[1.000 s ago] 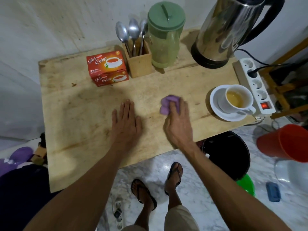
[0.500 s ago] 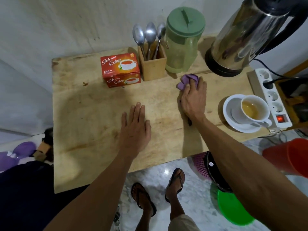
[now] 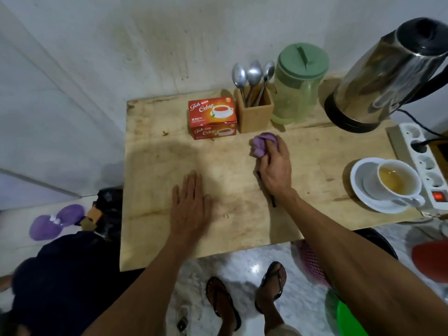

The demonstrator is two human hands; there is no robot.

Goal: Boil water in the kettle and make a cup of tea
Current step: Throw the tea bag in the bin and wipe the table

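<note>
While the right hand (image 3: 275, 166) bunches a purple cloth (image 3: 261, 145) in closed fingers on the counter (image 3: 155, 180) | left hand (image 3: 190, 207) flat, fingers spread | kettle (image 3: 388, 76) back right | cup (image 3: 397, 183) of tea on saucer (image 3: 361, 195), right edge.

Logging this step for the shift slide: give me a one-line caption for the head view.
Right hand wipes the wooden table with a purple cloth; left hand rests flat, tea cup filled.
</note>
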